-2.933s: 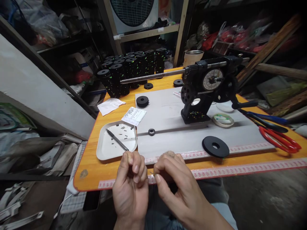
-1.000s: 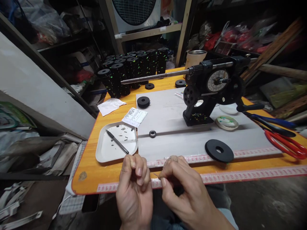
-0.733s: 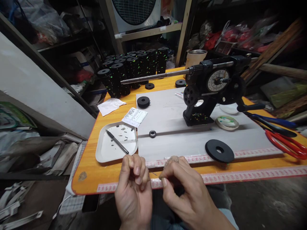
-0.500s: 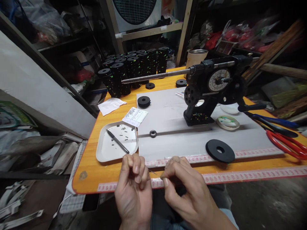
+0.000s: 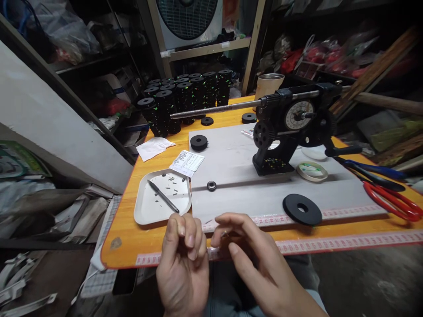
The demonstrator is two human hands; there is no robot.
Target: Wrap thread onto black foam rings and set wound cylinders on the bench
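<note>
At the table's front edge, my left hand (image 5: pixel 185 264) is closed, palm up, its fingers curled and thumb against them. Whatever it pinches is too small or hidden to make out. My right hand (image 5: pixel 261 264) is just beside it, thumb and index finger apart; a tiny glint shows near its curled fingers, too small to name. Close beyond the hands, a white tray (image 5: pixel 140 207) bears a black pen (image 5: pixel 163 196) and small dark scraps. A flat black disc (image 5: pixel 291 209) with a centre hole lies to the right, and a small black ring (image 5: pixel 211 186) lies farther back.
A hand-cranked winding machine (image 5: pixel 277 132) stands on the grey board (image 5: pixel 228 163), its threaded shaft reaching left. Behind are stacks of black spools (image 5: pixel 185 99). Red-handled scissors (image 5: pixel 390 202) lie at right, near a round shallow dish (image 5: pixel 312 178). Measuring tape (image 5: pixel 317 243) runs along the front edge.
My right thumb and index finger have parted from a pinch, and the hand has opened beside the left. My left hand stays closed in nearly the same place. The view has shifted slightly.
</note>
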